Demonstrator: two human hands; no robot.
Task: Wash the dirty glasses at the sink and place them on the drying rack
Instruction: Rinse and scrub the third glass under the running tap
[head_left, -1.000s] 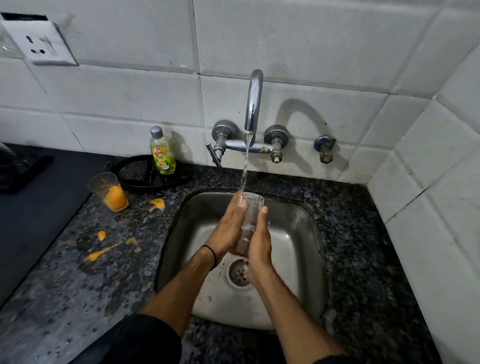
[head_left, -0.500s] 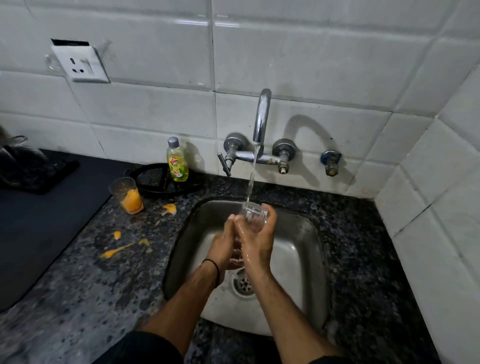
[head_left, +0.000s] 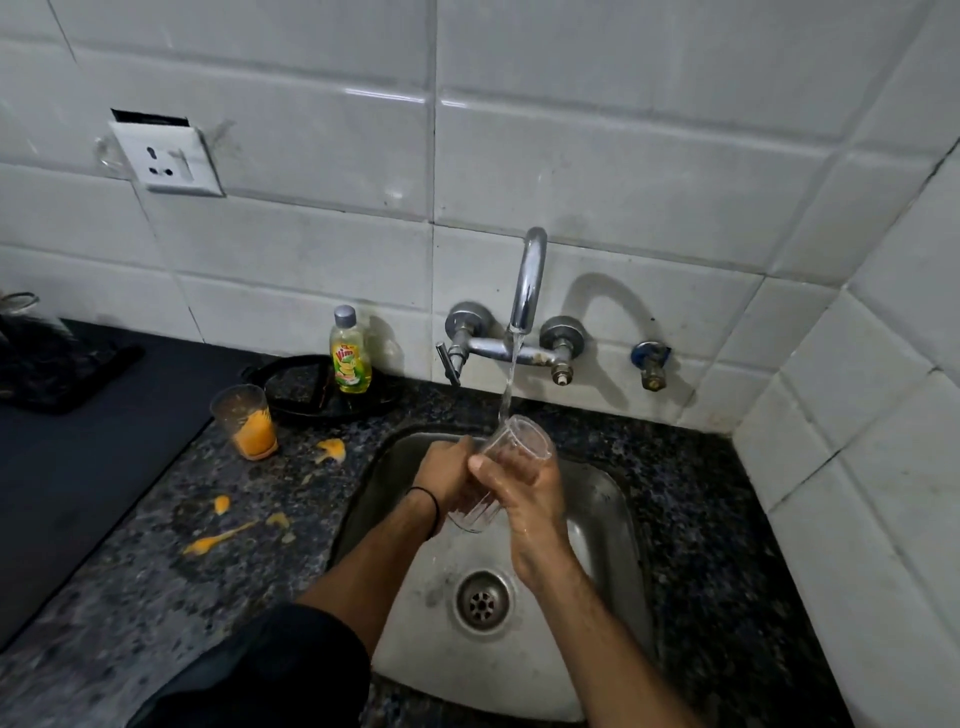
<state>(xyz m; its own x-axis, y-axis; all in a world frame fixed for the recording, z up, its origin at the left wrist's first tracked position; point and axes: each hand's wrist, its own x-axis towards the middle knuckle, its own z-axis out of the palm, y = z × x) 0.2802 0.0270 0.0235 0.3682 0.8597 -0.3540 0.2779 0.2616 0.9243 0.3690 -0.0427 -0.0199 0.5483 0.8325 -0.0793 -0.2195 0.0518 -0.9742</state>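
The glass (head_left: 519, 441) is over the sink (head_left: 602, 525), tilted: its mouth points up and away from me, under the water (head_left: 508, 379) from the tap (head_left: 529, 280), its base down toward me. My right hand (head_left: 527, 499) grips its middle from the right side. My left hand (head_left: 445, 470) touches its left side; if it grips, I cannot tell.

A clear glass (head_left: 514, 448), ribbed and wet, is held over the sink (head_left: 597, 499) by the left hand (head_left: 447, 470) and right hand (head_left: 530, 499), tilted with its mouth up and back under the water (head_left: 508, 384). A dirty glass (head_left: 247, 421), smeared orange with orange liquid at its base, stands upright left of the sink.
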